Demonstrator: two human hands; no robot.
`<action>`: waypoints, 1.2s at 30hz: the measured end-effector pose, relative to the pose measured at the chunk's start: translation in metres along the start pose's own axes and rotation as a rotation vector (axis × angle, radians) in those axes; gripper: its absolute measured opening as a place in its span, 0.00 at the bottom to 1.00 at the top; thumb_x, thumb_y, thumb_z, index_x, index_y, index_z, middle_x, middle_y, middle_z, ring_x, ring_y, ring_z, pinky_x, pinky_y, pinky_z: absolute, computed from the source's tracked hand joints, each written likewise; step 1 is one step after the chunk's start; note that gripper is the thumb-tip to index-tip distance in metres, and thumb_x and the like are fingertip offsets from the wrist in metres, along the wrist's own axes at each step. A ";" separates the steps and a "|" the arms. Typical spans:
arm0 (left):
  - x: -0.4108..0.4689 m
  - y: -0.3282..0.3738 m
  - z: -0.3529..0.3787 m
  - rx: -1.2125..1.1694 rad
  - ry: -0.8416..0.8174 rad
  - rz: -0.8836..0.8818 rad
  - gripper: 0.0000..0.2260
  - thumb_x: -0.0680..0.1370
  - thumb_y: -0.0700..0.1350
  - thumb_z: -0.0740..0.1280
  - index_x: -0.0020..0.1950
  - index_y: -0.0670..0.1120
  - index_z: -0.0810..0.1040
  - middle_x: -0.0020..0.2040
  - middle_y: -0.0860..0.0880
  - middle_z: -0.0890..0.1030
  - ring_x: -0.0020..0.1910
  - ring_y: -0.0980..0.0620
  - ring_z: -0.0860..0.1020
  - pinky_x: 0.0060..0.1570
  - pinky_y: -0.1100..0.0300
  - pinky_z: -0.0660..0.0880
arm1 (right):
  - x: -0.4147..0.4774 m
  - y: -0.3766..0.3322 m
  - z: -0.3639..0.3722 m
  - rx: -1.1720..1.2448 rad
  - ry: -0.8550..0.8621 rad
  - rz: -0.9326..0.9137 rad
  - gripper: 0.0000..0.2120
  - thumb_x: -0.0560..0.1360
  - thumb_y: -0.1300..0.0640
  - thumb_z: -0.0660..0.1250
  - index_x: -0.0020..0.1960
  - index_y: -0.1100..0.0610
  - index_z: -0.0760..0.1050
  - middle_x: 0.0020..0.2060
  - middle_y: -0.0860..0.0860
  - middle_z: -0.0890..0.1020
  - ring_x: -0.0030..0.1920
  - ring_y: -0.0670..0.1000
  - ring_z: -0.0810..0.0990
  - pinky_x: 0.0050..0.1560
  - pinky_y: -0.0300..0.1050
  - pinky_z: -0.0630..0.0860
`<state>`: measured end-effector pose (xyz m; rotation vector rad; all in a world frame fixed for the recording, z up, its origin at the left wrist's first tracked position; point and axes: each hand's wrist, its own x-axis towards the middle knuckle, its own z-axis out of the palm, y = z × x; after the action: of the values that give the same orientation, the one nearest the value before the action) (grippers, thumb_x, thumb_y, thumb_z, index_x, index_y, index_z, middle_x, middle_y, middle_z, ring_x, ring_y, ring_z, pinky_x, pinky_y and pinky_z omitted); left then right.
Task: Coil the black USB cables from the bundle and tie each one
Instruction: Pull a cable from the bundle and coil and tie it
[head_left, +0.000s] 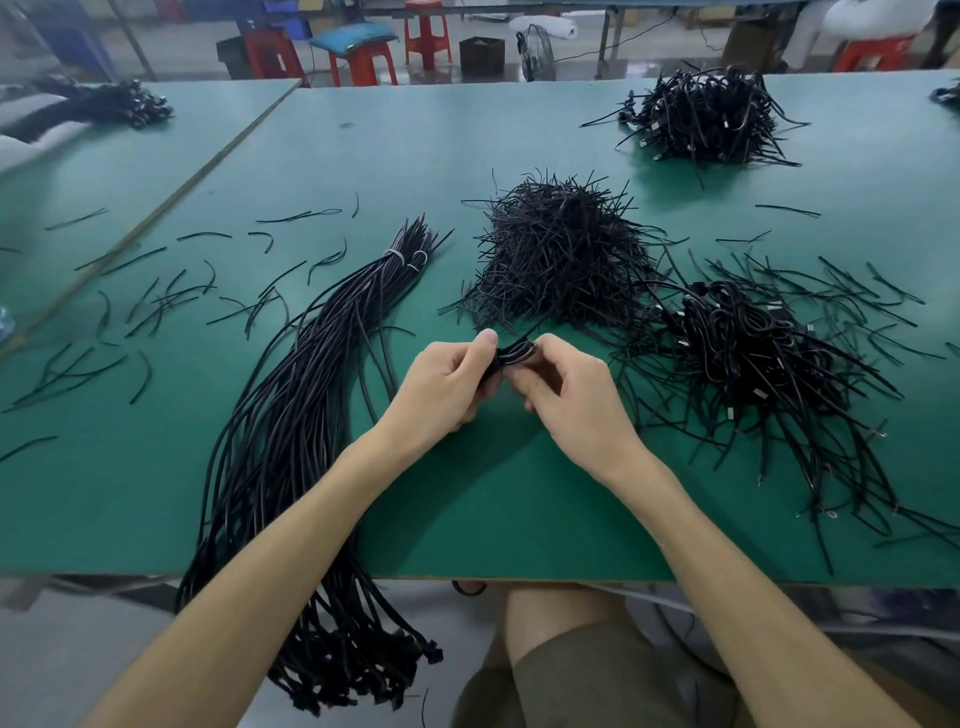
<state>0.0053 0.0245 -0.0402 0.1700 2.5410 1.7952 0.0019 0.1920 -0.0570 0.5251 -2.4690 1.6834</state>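
draped over the near tabletop (467, 493) edge at left: long bundle (291, 415) of black usb cables. just beyond, left hand (447, 384) and right hand (571, 400) curled together, both pinching one small coiled cable (514, 353). right of them, pile of coiled cables (753, 353); farther back, heap of black ties (561, 249).

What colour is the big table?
The table is green, clearest in the head view.

Tight black cable coil (515, 352) – long bundle (291, 415) (white-tied) to its left
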 end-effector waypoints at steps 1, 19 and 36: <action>0.000 -0.001 0.000 0.019 0.019 0.015 0.27 0.86 0.54 0.56 0.32 0.43 0.73 0.24 0.52 0.68 0.21 0.53 0.64 0.23 0.65 0.62 | 0.000 -0.001 0.001 -0.031 0.016 -0.018 0.07 0.80 0.60 0.68 0.43 0.54 0.76 0.34 0.41 0.81 0.34 0.44 0.76 0.38 0.34 0.71; -0.005 0.010 -0.007 -0.230 -0.249 0.047 0.18 0.88 0.49 0.52 0.66 0.40 0.76 0.46 0.40 0.86 0.29 0.38 0.83 0.25 0.58 0.72 | -0.006 -0.006 0.002 -0.224 0.234 -0.184 0.06 0.82 0.62 0.65 0.46 0.61 0.73 0.42 0.49 0.76 0.41 0.48 0.74 0.43 0.42 0.71; -0.004 0.001 -0.014 -0.501 -0.515 0.149 0.22 0.87 0.46 0.54 0.82 0.48 0.61 0.55 0.40 0.84 0.45 0.42 0.82 0.42 0.57 0.73 | -0.004 0.000 -0.001 -0.135 0.260 -0.171 0.07 0.81 0.63 0.66 0.44 0.60 0.73 0.40 0.51 0.77 0.40 0.47 0.75 0.39 0.37 0.70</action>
<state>0.0081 0.0113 -0.0352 0.7092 1.7238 2.0385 0.0053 0.1935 -0.0577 0.4548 -2.2616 1.4112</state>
